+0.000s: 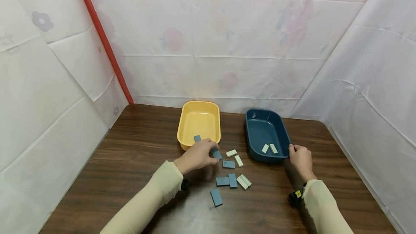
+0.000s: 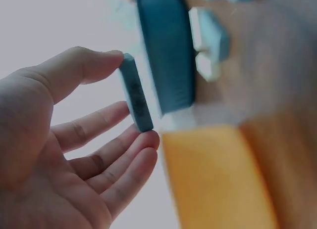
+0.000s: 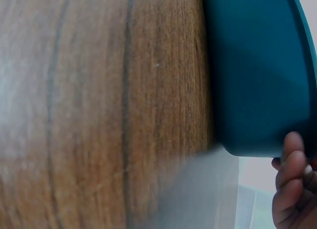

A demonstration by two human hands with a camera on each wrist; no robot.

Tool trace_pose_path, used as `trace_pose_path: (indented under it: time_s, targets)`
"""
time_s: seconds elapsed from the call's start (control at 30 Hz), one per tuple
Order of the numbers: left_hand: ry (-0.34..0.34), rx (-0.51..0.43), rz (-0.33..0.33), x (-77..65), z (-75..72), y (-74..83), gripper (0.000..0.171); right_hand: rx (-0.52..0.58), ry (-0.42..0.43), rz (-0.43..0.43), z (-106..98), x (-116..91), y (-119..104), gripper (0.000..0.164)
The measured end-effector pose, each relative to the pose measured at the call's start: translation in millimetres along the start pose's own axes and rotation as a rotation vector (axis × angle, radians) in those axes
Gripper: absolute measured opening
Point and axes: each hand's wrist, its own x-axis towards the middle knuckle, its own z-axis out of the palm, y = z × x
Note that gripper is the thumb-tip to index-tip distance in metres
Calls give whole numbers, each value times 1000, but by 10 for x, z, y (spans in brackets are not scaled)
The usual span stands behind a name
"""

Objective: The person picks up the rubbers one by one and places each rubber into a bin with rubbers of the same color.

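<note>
Between the thumb and fingertips of my left hand (image 1: 197,155) is a blue-grey domino-like tile (image 2: 135,93). This hand is beside the near right corner of the yellow bin (image 1: 182,127), above the table. Another blue-grey tile (image 1: 197,138) shows inside that bin by its near wall, partly behind the hand. My right hand (image 1: 300,159) grips the rim of the dark blue bin (image 1: 268,159) at its near right corner. Two cream tiles (image 1: 273,148) lie in the blue bin's near end.
Several blue-grey tiles (image 1: 228,164) and cream tiles (image 1: 238,160) lie scattered on the brown wooden table (image 1: 260,205) in front of the bins. White patterned sheets (image 1: 227,39) hang behind and on both sides, with a red pole (image 1: 104,39) at the left corner.
</note>
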Motion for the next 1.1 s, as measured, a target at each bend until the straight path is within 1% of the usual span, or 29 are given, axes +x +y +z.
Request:
trace_pose_path:
  time_s: [0.07, 0.17, 0.27, 0.37, 0.43, 0.53, 0.67, 0.77, 0.83, 1.0, 1.1]
  targets:
    - [49, 10, 2, 13, -114, -22, 38, -5, -7, 1, 1, -4, 6, 42]
    - [112, 40, -35, 45, -266, -90, 39, -3, -12, 2, 2, 0, 12, 43]
    - [114, 34, -95, 70, -372, -190, 40, 4, -5, 7, 13, 7, 18, 44]
    - [97, 29, -133, 84, -424, -311, 41, 4, 7, 9, 27, 7, 24, 43]
    - [85, 33, -143, 93, -436, -393, 41, 3, 16, 4, 31, 5, 26, 42]
    - [82, 74, -146, 121, -437, -501, 39, 0, 26, -7, 30, -2, 27, 42]
    - [66, 205, -134, 185, -431, -606, 36, -1, 36, -9, 30, -10, 26, 42]
    - [47, 295, -124, 230, -431, -656, 33, 0, 42, -6, 29, -10, 23, 41]
    - [36, 314, -124, 251, -425, -678, 31, 3, 33, -3, 24, -12, 21, 41]
    - [19, 311, -133, 265, -369, -718, 27, 20, -6, 10, 13, -18, 10, 42]
    - [21, 309, -146, 290, -328, -733, 18, 22, -17, 30, 8, -20, 2, 43]
